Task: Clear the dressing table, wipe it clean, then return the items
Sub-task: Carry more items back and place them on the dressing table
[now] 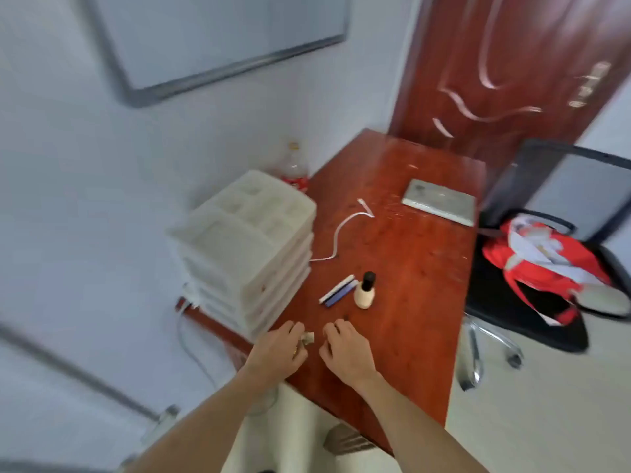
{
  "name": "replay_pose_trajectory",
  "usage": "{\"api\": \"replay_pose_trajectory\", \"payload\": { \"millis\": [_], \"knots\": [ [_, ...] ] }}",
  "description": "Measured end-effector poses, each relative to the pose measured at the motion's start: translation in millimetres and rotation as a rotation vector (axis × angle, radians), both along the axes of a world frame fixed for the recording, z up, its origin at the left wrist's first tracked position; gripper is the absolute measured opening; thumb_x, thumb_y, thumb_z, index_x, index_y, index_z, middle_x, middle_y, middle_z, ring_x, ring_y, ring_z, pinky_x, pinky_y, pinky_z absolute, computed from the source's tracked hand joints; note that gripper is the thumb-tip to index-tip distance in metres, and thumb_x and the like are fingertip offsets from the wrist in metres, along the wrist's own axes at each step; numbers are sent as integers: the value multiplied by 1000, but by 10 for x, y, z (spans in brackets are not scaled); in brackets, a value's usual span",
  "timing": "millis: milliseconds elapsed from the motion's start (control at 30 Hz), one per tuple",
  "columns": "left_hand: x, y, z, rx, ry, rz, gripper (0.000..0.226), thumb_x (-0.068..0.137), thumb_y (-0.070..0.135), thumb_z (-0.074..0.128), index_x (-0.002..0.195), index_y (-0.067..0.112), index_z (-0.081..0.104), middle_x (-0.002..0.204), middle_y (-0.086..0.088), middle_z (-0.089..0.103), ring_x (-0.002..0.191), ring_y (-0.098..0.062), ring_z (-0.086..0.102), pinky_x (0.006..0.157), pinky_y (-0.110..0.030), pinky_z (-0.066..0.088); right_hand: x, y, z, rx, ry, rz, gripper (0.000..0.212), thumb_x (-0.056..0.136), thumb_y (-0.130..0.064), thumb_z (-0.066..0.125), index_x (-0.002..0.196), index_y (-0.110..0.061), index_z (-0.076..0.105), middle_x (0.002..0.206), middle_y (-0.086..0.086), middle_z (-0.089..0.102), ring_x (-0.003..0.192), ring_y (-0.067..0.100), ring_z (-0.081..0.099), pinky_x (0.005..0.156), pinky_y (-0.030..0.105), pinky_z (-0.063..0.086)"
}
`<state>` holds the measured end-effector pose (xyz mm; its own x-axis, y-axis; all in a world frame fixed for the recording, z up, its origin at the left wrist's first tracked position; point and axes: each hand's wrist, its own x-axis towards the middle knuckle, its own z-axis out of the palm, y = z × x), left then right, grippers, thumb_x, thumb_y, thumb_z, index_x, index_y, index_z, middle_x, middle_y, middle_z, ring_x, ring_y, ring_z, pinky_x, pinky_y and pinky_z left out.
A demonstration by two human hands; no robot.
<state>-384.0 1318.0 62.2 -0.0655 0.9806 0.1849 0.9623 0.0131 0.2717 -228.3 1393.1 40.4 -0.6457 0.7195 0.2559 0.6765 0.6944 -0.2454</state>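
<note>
The red-brown dressing table (420, 285) runs away from me. My left hand (278, 349) rests near its front edge, fingers curled round a small pale object (308, 337) that is too blurred to name. My right hand (345, 346) lies beside it, fingers curled down onto the tabletop; whether it holds anything is hidden. Just beyond the hands stand a cream bottle with a black cap (365, 291) and two thin sticks, white and blue (338, 290). A white cable (341, 230) curls across the middle. A grey flat slab (438, 201) lies at the far end.
A white plastic drawer organiser (246, 244) stands on the table's left side, with a clear plastic bottle (293, 169) behind it. A black office chair (553, 261) carrying a red bag (546, 264) sits to the right. A dark red door (505, 70) is beyond the table.
</note>
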Motion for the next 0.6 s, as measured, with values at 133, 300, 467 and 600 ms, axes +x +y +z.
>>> {"api": "replay_pose_trajectory", "payload": {
  "millis": [133,300,467,600],
  "knots": [
    [-36,-648,191,62,44,254,26,77,43,44,64,21,48,55,10,50,38,-9,45,37,-18,26,-265,-180,130,81,43,227,12,73,-27,47,68,-18,53,65,-3,54,63,14,56,45,26,42],
    [-183,-1784,331,12,123,617,32,84,38,41,62,17,47,50,4,50,33,-21,46,34,-22,30,-876,-856,330,43,87,581,9,70,-18,63,68,-13,56,63,-3,57,55,16,57,38,23,39],
    [-232,-3086,590,-4,130,1032,29,89,30,48,67,12,50,58,-1,56,44,-27,54,43,-24,32,-1497,-1986,639,123,105,902,17,63,-13,72,63,-12,55,56,-2,54,48,16,54,37,19,24],
    [-84,-4195,899,13,151,1269,26,92,26,50,73,8,52,66,-6,59,53,-30,56,49,-26,34,-1837,-3056,819,109,182,1137,13,67,-10,69,65,-10,56,58,0,55,50,18,54,38,21,27]
  ]
}}
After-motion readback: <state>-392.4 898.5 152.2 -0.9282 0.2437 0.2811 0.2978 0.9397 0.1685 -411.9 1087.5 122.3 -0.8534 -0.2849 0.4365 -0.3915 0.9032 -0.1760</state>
